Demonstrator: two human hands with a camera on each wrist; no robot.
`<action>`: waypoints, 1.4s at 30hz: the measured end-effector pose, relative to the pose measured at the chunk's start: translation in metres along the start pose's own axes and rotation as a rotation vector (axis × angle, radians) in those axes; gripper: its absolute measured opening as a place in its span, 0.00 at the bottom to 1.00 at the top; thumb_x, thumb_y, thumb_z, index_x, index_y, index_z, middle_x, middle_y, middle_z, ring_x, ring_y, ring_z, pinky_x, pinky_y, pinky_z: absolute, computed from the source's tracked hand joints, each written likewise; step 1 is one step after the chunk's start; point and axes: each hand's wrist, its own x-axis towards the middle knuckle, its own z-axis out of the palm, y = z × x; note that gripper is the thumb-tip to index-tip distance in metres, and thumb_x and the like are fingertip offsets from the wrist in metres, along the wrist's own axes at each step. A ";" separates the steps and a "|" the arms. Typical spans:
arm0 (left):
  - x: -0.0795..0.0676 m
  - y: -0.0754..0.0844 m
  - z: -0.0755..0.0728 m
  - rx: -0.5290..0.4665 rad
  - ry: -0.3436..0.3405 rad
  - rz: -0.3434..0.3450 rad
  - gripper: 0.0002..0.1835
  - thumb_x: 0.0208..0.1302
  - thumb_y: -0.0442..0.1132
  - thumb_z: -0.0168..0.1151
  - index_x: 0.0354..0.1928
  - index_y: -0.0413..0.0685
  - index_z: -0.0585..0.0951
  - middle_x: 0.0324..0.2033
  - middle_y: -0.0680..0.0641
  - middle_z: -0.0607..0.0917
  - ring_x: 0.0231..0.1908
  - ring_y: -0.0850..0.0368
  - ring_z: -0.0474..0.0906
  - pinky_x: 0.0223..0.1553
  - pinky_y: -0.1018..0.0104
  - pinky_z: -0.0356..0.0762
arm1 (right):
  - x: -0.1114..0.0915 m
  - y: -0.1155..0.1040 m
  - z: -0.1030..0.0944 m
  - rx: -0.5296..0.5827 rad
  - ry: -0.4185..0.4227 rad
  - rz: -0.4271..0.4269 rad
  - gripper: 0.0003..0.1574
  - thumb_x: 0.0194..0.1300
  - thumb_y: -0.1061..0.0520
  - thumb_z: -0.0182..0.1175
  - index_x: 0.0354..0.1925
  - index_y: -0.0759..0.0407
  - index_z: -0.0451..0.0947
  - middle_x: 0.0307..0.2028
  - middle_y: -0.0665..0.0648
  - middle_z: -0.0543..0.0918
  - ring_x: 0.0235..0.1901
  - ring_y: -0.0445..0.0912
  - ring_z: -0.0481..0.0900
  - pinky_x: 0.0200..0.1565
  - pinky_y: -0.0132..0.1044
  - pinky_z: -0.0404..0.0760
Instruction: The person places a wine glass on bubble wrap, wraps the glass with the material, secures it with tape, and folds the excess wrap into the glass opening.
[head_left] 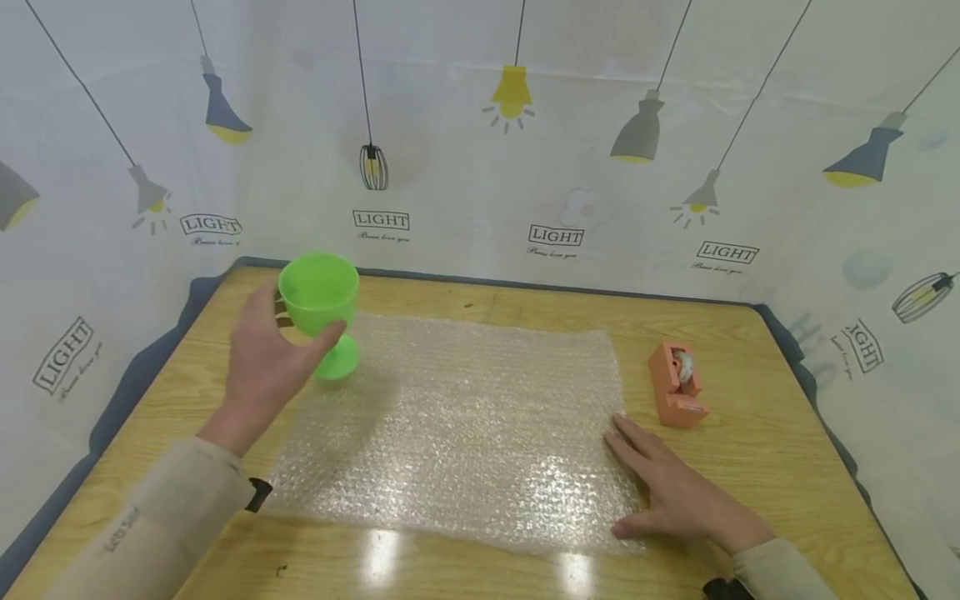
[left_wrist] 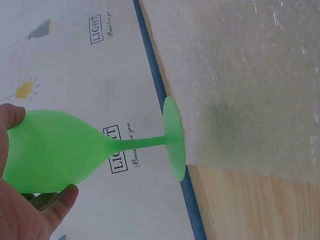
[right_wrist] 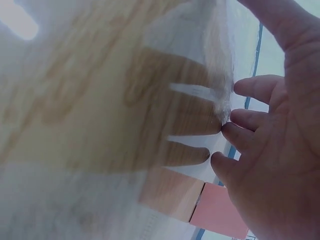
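The left hand grips a green goblet by its bowl at the far left corner of a bubble-wrap sheet on the wooden table, while the right hand rests at the sheet's right edge near an orange tape dispenser.

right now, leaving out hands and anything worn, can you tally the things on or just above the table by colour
Green: 1, the goblet held in the left hand
Clear: 1, the bubble wrap sheet, with the right hand at its edge
Coral: 1, the tape dispenser, its roll counted as part of it
Total: 3
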 end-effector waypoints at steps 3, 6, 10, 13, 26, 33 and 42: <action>-0.002 0.002 0.002 -0.008 -0.015 0.008 0.42 0.56 0.40 0.79 0.68 0.34 0.69 0.55 0.36 0.79 0.52 0.41 0.78 0.51 0.47 0.80 | 0.001 -0.001 0.000 0.001 -0.001 0.003 0.78 0.49 0.19 0.68 0.78 0.68 0.56 0.80 0.72 0.49 0.75 0.72 0.53 0.68 0.69 0.67; -0.004 0.004 0.004 -0.011 -0.019 0.017 0.41 0.55 0.40 0.80 0.68 0.33 0.70 0.55 0.36 0.79 0.52 0.41 0.78 0.51 0.47 0.81 | 0.002 -0.001 0.001 -0.008 -0.002 0.002 0.78 0.49 0.20 0.68 0.78 0.68 0.56 0.80 0.72 0.49 0.75 0.72 0.53 0.67 0.69 0.67; -0.006 0.006 0.007 -0.006 -0.025 0.035 0.41 0.55 0.40 0.80 0.66 0.33 0.70 0.54 0.36 0.80 0.51 0.41 0.79 0.50 0.45 0.82 | 0.005 -0.001 0.003 -0.028 0.004 -0.011 0.78 0.50 0.20 0.69 0.78 0.69 0.56 0.79 0.73 0.50 0.75 0.73 0.53 0.68 0.70 0.66; -0.008 0.009 0.008 -0.006 -0.036 0.049 0.40 0.56 0.40 0.80 0.66 0.33 0.71 0.54 0.36 0.80 0.51 0.40 0.80 0.50 0.44 0.83 | 0.007 -0.001 0.004 -0.040 0.011 -0.019 0.78 0.50 0.20 0.68 0.78 0.69 0.56 0.79 0.73 0.50 0.75 0.73 0.54 0.68 0.70 0.65; -0.014 0.016 0.016 -0.042 -0.045 0.088 0.43 0.52 0.39 0.82 0.67 0.34 0.71 0.54 0.36 0.81 0.51 0.41 0.80 0.50 0.45 0.82 | 0.014 -0.007 0.004 -0.041 -0.007 0.020 0.78 0.50 0.18 0.66 0.79 0.67 0.56 0.80 0.71 0.49 0.76 0.72 0.52 0.73 0.68 0.57; -0.016 0.019 0.020 -0.061 -0.049 0.123 0.42 0.52 0.38 0.82 0.67 0.34 0.72 0.55 0.38 0.81 0.51 0.43 0.80 0.49 0.46 0.83 | 0.019 -0.009 0.005 -0.058 0.000 0.014 0.78 0.49 0.18 0.67 0.78 0.68 0.57 0.80 0.72 0.49 0.76 0.71 0.53 0.74 0.67 0.56; -0.022 0.023 0.027 -0.082 -0.079 0.116 0.42 0.52 0.39 0.82 0.67 0.34 0.71 0.55 0.38 0.81 0.51 0.44 0.81 0.49 0.47 0.84 | 0.024 -0.014 0.005 -0.058 0.000 0.015 0.78 0.49 0.21 0.69 0.78 0.68 0.56 0.80 0.72 0.48 0.76 0.71 0.52 0.74 0.67 0.55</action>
